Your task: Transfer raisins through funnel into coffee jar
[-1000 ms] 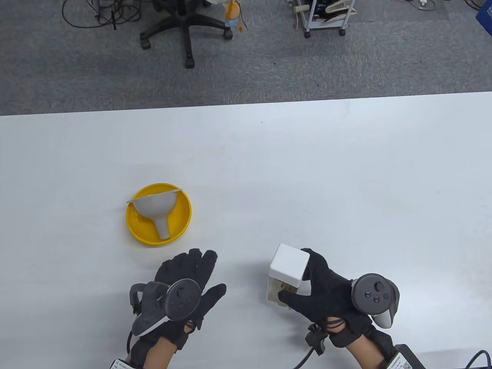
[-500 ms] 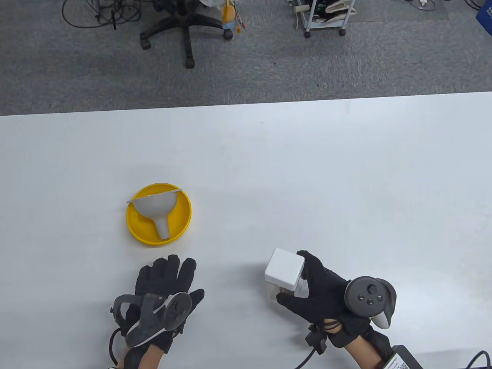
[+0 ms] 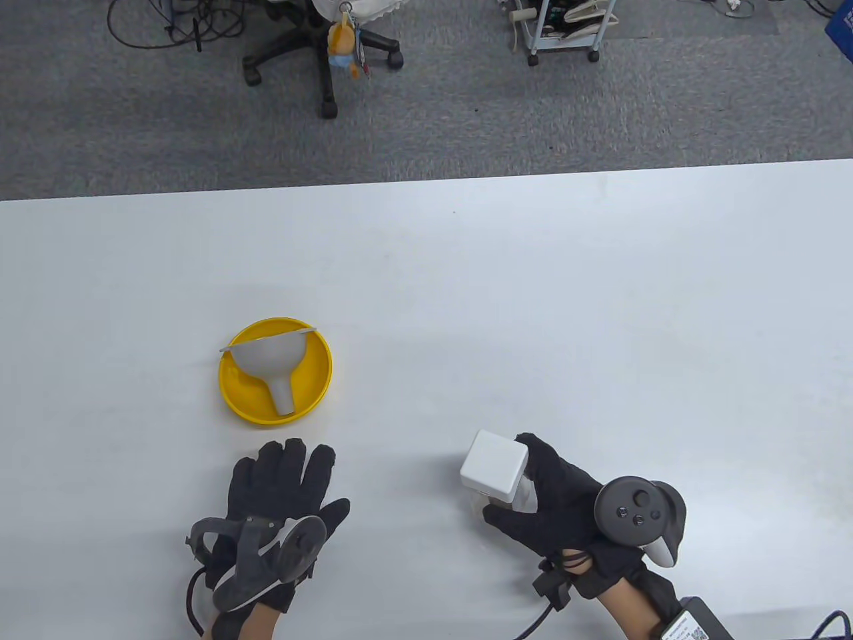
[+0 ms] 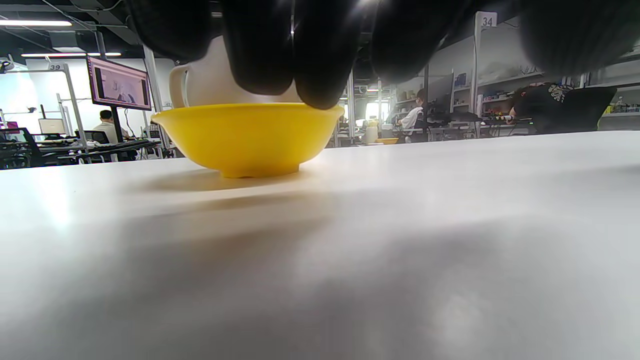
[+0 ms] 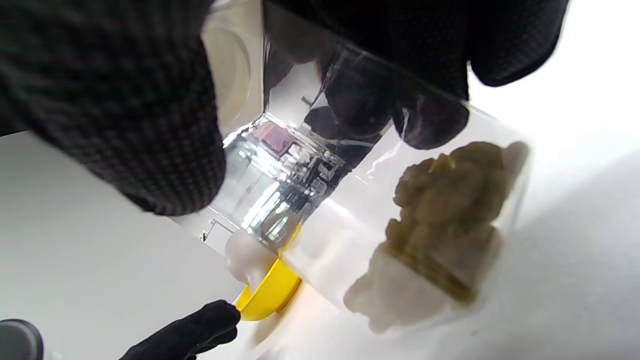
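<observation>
A clear jar with a white square lid (image 3: 494, 463) stands on the white table near the front edge. My right hand (image 3: 533, 493) grips it from the right, thumb on the near side. In the right wrist view the jar (image 5: 340, 235) has a clump of greenish-brown raisins (image 5: 445, 210) at its bottom. A grey funnel (image 3: 270, 363) lies on its side in a yellow bowl (image 3: 313, 387). My left hand (image 3: 283, 470) lies open and flat on the table just in front of the bowl, holding nothing. The left wrist view shows the bowl (image 4: 250, 135) close ahead, with the funnel (image 4: 205, 85) inside.
The table's far edge (image 3: 426, 180) borders grey carpet with an office chair (image 3: 320, 40) and a small cart (image 3: 560, 27). A cable and a black box (image 3: 693, 620) lie by my right wrist at the front edge.
My left hand has drawn back to the left and toward the front edge and now lies flat. My right hand has shifted the jar slightly left and nearer.
</observation>
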A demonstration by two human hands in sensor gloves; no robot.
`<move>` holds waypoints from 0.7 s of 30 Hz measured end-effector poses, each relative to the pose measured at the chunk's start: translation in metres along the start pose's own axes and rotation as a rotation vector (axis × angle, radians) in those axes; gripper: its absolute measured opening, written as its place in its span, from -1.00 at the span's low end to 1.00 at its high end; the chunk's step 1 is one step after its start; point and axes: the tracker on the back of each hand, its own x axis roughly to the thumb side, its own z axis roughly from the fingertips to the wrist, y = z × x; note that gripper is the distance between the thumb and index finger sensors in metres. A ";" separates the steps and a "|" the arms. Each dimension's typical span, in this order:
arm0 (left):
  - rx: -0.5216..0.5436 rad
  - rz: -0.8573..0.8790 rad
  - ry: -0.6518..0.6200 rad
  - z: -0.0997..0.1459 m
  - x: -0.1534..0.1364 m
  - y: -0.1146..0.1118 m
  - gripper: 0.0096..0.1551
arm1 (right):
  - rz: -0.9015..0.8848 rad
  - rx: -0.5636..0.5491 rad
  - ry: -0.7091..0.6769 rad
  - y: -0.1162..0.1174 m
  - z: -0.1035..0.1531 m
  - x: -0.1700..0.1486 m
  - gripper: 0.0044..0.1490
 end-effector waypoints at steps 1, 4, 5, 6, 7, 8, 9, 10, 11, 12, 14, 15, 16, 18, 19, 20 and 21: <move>-0.001 0.003 0.001 0.000 0.000 0.000 -0.08 | 0.002 0.003 0.009 0.001 -0.001 -0.002 0.24; -0.011 0.011 0.006 -0.001 -0.002 -0.001 -0.08 | 0.015 0.037 0.031 0.004 -0.003 -0.007 0.23; -0.015 0.009 0.011 -0.002 -0.003 -0.002 -0.08 | 0.017 0.038 0.035 0.005 -0.003 -0.008 0.23; -0.017 0.009 0.013 -0.002 -0.003 -0.002 -0.07 | 0.015 0.038 0.039 0.005 -0.004 -0.009 0.21; -0.016 0.006 0.020 -0.002 -0.003 -0.002 -0.07 | 0.000 0.029 0.040 0.006 -0.004 -0.011 0.20; -0.011 0.000 0.030 -0.002 -0.004 -0.002 -0.07 | -0.008 0.021 0.041 0.006 -0.004 -0.012 0.19; -0.005 -0.008 0.034 -0.002 -0.004 -0.001 -0.07 | -0.011 0.018 0.045 0.007 -0.004 -0.012 0.18; -0.002 -0.017 0.035 -0.003 -0.004 -0.001 -0.07 | -0.014 0.012 0.052 0.007 -0.004 -0.012 0.17; -0.001 -0.020 0.034 -0.002 -0.004 0.000 -0.07 | -0.011 0.005 0.056 0.007 -0.004 -0.012 0.16; 0.004 -0.024 0.029 -0.002 -0.004 0.000 -0.07 | 0.001 0.000 0.066 0.008 -0.005 -0.011 0.16; 0.007 -0.022 0.025 -0.002 -0.005 0.001 -0.07 | 0.028 0.016 0.076 0.010 -0.006 -0.010 0.16; 0.004 -0.011 0.024 -0.003 -0.006 0.002 -0.07 | 0.045 0.021 0.080 0.011 -0.006 -0.009 0.15; -0.001 -0.006 0.025 -0.003 -0.006 0.002 -0.07 | 0.056 0.012 0.087 0.012 -0.007 -0.009 0.15; -0.005 -0.002 0.025 -0.003 -0.006 0.002 -0.07 | 0.082 -0.045 0.103 0.015 -0.008 -0.007 0.15; -0.011 -0.003 0.022 -0.003 -0.006 0.001 -0.07 | 0.095 -0.074 0.113 0.016 -0.010 -0.005 0.15; -0.013 -0.003 0.020 -0.003 -0.006 0.001 -0.07 | 0.121 -0.089 0.120 0.017 -0.012 -0.002 0.15; -0.015 -0.004 0.017 -0.003 -0.005 0.001 -0.07 | 0.138 -0.101 0.120 0.018 -0.014 0.000 0.15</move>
